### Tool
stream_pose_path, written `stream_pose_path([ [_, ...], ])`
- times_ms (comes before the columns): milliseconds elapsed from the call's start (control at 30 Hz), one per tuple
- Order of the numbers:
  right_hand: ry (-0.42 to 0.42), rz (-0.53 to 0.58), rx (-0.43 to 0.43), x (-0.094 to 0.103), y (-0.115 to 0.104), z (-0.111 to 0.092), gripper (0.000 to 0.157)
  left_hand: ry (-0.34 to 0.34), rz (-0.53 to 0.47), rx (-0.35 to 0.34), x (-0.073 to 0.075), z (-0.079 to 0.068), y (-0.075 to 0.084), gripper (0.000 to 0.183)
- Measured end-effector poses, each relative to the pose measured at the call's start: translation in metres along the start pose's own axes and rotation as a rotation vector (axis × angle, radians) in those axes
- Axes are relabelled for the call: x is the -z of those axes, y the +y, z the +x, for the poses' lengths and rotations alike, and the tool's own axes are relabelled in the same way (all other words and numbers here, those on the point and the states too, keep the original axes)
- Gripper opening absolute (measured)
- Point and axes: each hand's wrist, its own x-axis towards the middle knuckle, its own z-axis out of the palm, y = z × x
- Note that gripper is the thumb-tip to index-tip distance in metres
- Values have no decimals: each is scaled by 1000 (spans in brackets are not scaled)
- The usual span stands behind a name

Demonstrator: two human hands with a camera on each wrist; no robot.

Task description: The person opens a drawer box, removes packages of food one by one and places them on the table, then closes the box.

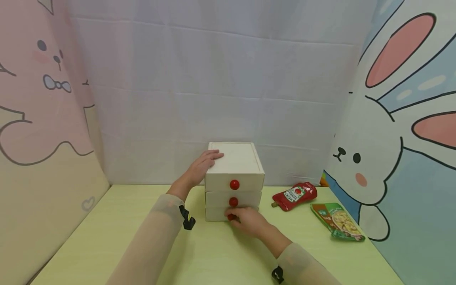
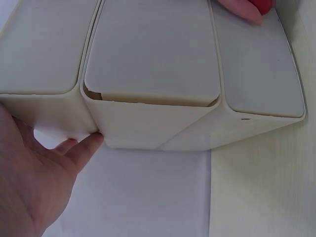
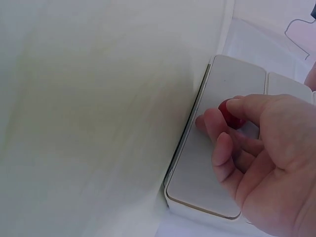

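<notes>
A small white cabinet (image 1: 236, 158) with three stacked drawers stands at the back of the table, each drawer with a round red knob. My left hand (image 1: 201, 166) rests over its upper left edge, fingers extended onto the top. In the left wrist view, that hand (image 2: 44, 173) touches the side near the top drawer. My right hand (image 1: 251, 223) pinches the knob (image 3: 231, 116) of the bottom drawer (image 1: 215, 214) between thumb and fingers. All drawers look pushed in, and a thin gap shows along the edge of the middle drawer (image 2: 153, 54).
To the right of the cabinet lies a red Heinz ketchup pouch (image 1: 295, 196). A green and brown food packet (image 1: 338, 221) lies nearer the table's right edge. A white curtain (image 1: 221, 91) hangs behind, and printed cartoon panels flank the pale yellow table (image 1: 128, 233).
</notes>
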Motion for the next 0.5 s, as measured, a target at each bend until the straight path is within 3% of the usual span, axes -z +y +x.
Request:
stream_pose_path([
  [233,2,2,22,4,-1,-4,18,-9,5,14,0,2,4,54],
  [500,-61,48,41,14,-8,-13,18,-6,4,24,1,-1,2,54],
])
